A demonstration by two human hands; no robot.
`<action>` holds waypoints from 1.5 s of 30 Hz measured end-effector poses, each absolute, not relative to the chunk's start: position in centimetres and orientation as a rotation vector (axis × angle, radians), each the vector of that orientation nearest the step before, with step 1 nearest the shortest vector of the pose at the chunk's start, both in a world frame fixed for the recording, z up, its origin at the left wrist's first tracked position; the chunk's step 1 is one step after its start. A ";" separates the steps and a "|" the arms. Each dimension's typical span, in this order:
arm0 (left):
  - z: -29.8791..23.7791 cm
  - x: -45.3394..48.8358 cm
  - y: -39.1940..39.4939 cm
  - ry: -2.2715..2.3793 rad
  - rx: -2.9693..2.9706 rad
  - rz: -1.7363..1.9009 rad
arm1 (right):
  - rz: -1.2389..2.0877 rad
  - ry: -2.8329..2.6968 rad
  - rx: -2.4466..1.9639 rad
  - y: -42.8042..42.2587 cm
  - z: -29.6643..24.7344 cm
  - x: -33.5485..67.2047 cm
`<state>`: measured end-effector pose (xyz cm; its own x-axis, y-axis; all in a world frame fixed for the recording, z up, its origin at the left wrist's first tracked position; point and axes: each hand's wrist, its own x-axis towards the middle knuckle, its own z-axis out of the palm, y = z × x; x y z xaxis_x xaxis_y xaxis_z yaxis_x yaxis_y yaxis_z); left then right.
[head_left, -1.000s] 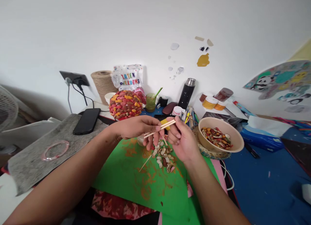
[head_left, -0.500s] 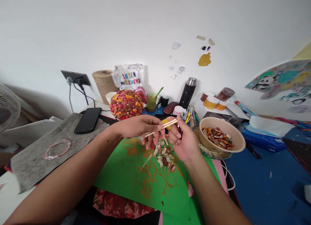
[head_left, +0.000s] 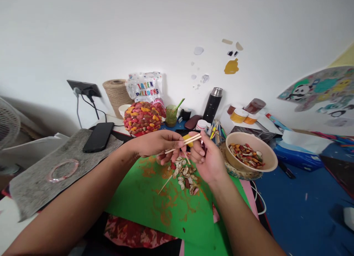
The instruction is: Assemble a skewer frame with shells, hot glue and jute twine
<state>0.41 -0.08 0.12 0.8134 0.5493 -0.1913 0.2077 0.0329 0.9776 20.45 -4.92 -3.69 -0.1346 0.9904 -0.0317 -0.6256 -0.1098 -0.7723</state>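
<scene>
Thin pale wooden sticks (head_left: 193, 138) lie side by side between my two hands. My left hand (head_left: 159, 144) is closed on them, thumb on top. At their far end, my right hand (head_left: 208, 158) pinches the tips between thumb and fingers. Another short stick (head_left: 187, 158) slants down between the hands. Below, peanut shells (head_left: 184, 175) are heaped on a stained green sheet (head_left: 138, 197), with a loose thin stick (head_left: 165, 184) beside them. A ball covered in painted shells (head_left: 142, 117) stands behind my left hand.
On the right, a beige bowl (head_left: 272, 154) of colored shells rests on a woven tray (head_left: 243, 175). Behind stand a black flask (head_left: 212, 106), paint jars (head_left: 239, 115), a green cup (head_left: 171, 116) and a twine spool (head_left: 117, 97). A phone (head_left: 98, 137) lies left on a grey cloth (head_left: 30, 186).
The view has shifted slightly, so the scene sits a little further left. The fingers of my left hand have drawn in a little beneath the sticks; both hands keep their hold.
</scene>
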 end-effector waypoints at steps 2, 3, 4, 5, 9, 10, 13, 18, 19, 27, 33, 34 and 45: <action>0.1 0.5 -0.1 0.630 1.523 0.298 | 1.595 -0.716 -0.677 -4.9 -3.7 20.4; 0.1 0.5 -0.2 0.631 1.511 0.300 | 1.596 -0.712 -0.677 -4.9 -3.6 20.4; 0.1 0.5 -0.2 0.633 1.502 0.301 | 1.597 -0.709 -0.676 -4.9 -3.6 20.4; 0.1 0.5 -0.2 0.637 1.495 0.301 | 1.596 -0.711 -0.678 -4.9 -3.6 20.4; 0.1 0.5 -0.2 0.672 1.491 0.315 | 1.547 -0.740 -0.690 -4.9 -3.7 20.2; 0.1 0.5 -0.2 0.681 1.493 0.319 | 1.526 -0.752 -0.693 -5.0 -3.7 20.2; 0.1 0.6 -0.3 0.692 1.499 0.322 | 1.474 -0.786 -0.715 -5.0 -3.8 20.0; 0.2 0.6 -0.3 0.687 1.494 0.319 | 1.434 -0.800 -0.759 -5.1 -3.8 19.9; 0.2 0.6 -0.3 0.680 1.494 0.318 | 1.424 -0.805 -0.767 -5.1 -3.8 19.9; 0.0 0.4 -0.2 0.623 1.503 0.352 | 1.349 -0.775 -0.803 -5.1 -3.6 19.7; -0.1 0.1 0.0 0.440 1.226 0.524 | 1.335 -0.697 -0.766 -4.7 -3.6 20.6; -0.2 0.1 0.1 0.411 1.177 0.547 | 1.331 -0.688 -0.762 -4.7 -3.6 20.7; -1.5 0.9 0.4 0.280 0.948 0.698 | 1.316 -0.619 -0.709 -4.6 -3.3 20.6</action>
